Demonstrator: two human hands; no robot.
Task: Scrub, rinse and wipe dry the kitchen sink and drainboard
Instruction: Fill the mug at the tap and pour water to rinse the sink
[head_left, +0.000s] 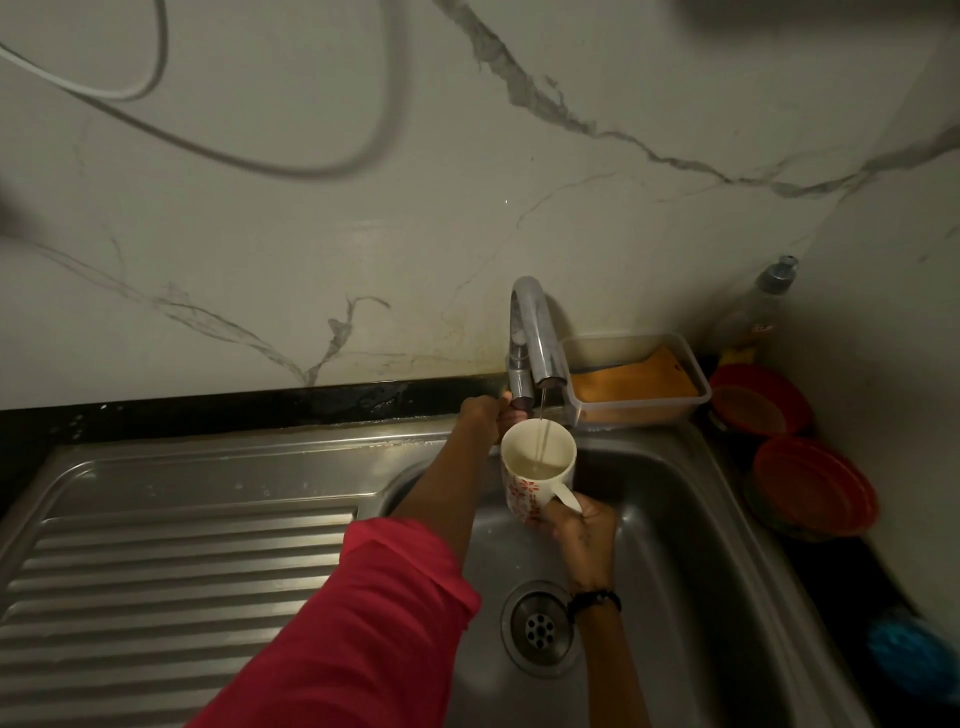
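A steel sink (691, 519) with a round drain (540, 629) lies at the right, and its ribbed drainboard (171, 561) stretches to the left. A chrome tap (535, 332) runs a thin stream of water into a white mug with red flowers (537, 467). My right hand (576, 525) grips the mug by its handle, holding it upright under the spout over the basin. My left hand (485, 410), on a red-sleeved arm, grips the tap's handle at the tap base.
A clear tub with an orange sponge (636, 387) stands behind the sink. A soap bottle (756, 312) and red plastic bowls (810, 483) crowd the right corner. Something blue (909, 654) lies at the right edge. A marble wall rises behind.
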